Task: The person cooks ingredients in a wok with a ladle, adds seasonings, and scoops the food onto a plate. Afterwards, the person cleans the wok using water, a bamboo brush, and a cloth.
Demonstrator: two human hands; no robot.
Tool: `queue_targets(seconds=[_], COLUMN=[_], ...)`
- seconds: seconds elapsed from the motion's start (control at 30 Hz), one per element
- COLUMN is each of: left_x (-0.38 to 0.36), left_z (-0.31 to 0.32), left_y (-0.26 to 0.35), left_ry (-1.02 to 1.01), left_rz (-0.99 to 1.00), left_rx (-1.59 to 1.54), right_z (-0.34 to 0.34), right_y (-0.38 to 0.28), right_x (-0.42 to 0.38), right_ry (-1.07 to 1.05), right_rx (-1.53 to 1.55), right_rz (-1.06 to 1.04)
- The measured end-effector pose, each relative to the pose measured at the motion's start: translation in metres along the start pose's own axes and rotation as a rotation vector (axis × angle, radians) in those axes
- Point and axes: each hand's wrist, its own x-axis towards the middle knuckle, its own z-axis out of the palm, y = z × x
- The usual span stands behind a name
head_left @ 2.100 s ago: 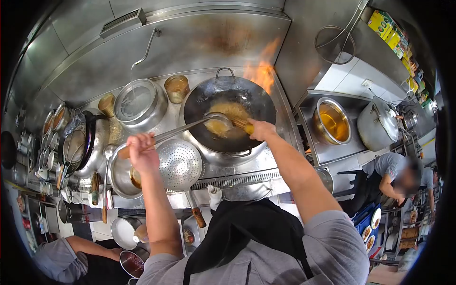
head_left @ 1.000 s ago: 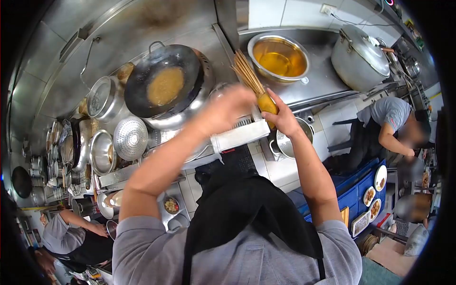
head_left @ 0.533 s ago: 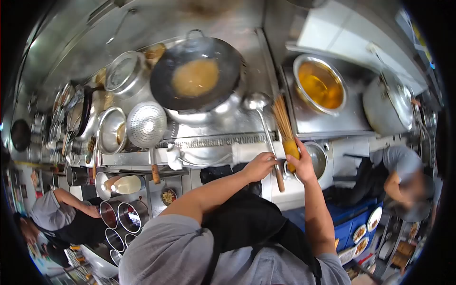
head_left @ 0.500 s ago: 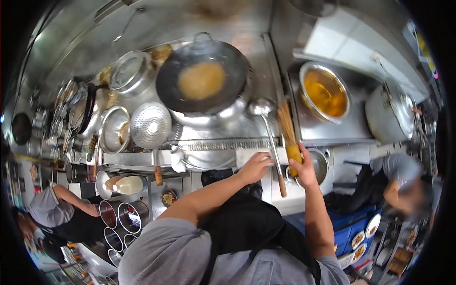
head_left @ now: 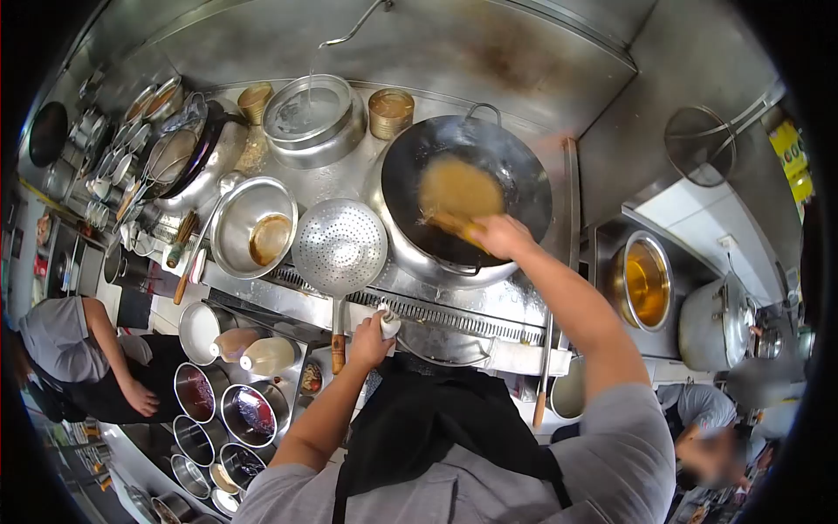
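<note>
My right hand [head_left: 504, 237] is closed round the yellow handle of a bamboo brush [head_left: 454, 225], whose bristles reach into the brown liquid [head_left: 463, 188] in a black wok [head_left: 524, 183]. The wok sits on the steel stove. At the stove's front edge my left hand [head_left: 373, 342] is closed next to a white cloth [head_left: 389, 323], with its fingers on or against it. Left of the wok lies a perforated skimmer [head_left: 340, 244] with a wooden handle, beside a steel bowl [head_left: 255, 227] holding some brown liquid.
A lidded pot [head_left: 314, 122] stands under a running spout, near a tin can [head_left: 390, 112]. To the right are a bowl of orange oil [head_left: 646, 279], a ladle [head_left: 545, 367] and a large pot [head_left: 716, 323]. One person [head_left: 96, 358] stands left, another [head_left: 698, 410] lower right.
My right hand has carried the brush from the stove's right side into the wok. My left hand has moved left to the cloth. The view has turned, and the liquid looks swirled.
</note>
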Motion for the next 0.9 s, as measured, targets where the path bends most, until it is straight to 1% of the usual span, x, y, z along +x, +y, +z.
queue_targets(seconds=[0.03, 0.07, 0.1, 0.17, 0.2, 0.27, 0.3, 0.33, 0.37, 0.4, 0.43, 0.47, 0.5, 0.57, 0.63, 0.7, 0.73, 0.77, 0.8, 0.83, 0.87, 0.9], left_x=[-0.001, -0.001, 0.0, -0.009, -0.015, -0.04, -0.052, -0.063, -0.071, -0.081, -0.09, -0.086, -0.08, -0.064, -0.038, -0.016, -0.009, -0.003, 0.001, 0.006, 0.008, 0.014], left_z=[0.003, 0.006, 0.006, 0.001, 0.007, -0.028, -0.047, -0.06, -0.072, -0.083, -0.089, -0.082, -0.076, -0.069, -0.056, -0.046, -0.041, -0.038, -0.033, -0.03, -0.033, -0.025], left_y=[0.001, -0.003, -0.007, -0.019, -0.035, -0.021, -0.009, 0.005, 0.016, 0.021, 0.022, 0.019, 0.018, 0.025, 0.067, 0.101, 0.111, 0.121, 0.123, 0.123, 0.13, 0.125], left_ry=[0.031, 0.1, 0.102, 0.104, 0.114, 0.206, 0.252, 0.389, 0.531, 0.484, 0.439, 0.483, 0.497, 0.266, 0.317, 0.252, 0.207, 0.207, 0.179, 0.15, 0.128, 0.129], left_rz=[0.017, 0.043, 0.032, 0.006, -0.119, -0.209, -0.31, -0.289, -0.26, -0.206, -0.153, -0.216, -0.224, -0.476, -0.557, -0.523, -0.472, -0.433, -0.4, -0.366, -0.35, -0.343], left_rx=[-0.01, -0.049, -0.058, -0.362, -0.545, -0.868, -1.072, -1.231, -1.385, -1.477, -1.568, -1.613, -1.604, -1.73, -1.567, -1.462, -1.487, -1.453, -1.459, -1.467, -1.458, -1.458], right_z=[0.01, 0.011, 0.01, 0.021, 0.03, 0.027, 0.024, 0.02, 0.008, -0.009, -0.025, -0.038, -0.042, -0.024, -0.041, 0.002, 0.002, 0.003, 0.04, 0.038, 0.006, -0.008], right_y=[-0.008, -0.017, -0.031, -0.033, -0.027, 0.0, 0.013, 0.038, 0.059, 0.073, 0.08, 0.086, 0.089, 0.084, 0.014, 0.008, -0.002, -0.007, 0.028, 0.049, 0.051, 0.071], right_x=[0.038, 0.074, 0.093, 0.102, 0.098, 0.064, 0.046, 0.03, 0.008, -0.007, -0.01, -0.012, -0.01, 0.046, 0.075, 0.103, 0.087, 0.061, 0.065, 0.048, 0.012, -0.01], right_ry=[0.114, 0.103, 0.116, 0.108, 0.139, 0.035, -0.011, -0.077, -0.128, -0.18, -0.187, -0.238, -0.285, -0.222, -0.479, -0.089, -0.127, -0.161, 0.038, -0.023, -0.139, -0.195], right_rx=[0.06, 0.165, 0.303, 0.434, 0.367, 0.243, 0.186, 0.114, 0.076, 0.037, 0.038, -0.039, -0.114, -0.071, 0.158, 0.462, 0.416, 0.371, 0.287, 0.222, 0.134, 0.111], right_rz=[-0.012, 0.043, 0.089, 0.135, 0.047, -0.076, -0.142, -0.226, -0.234, -0.244, -0.258, -0.274, -0.29, -0.537, -0.184, -0.295, -0.19, -0.081, -0.338, -0.358, -0.291, -0.276])
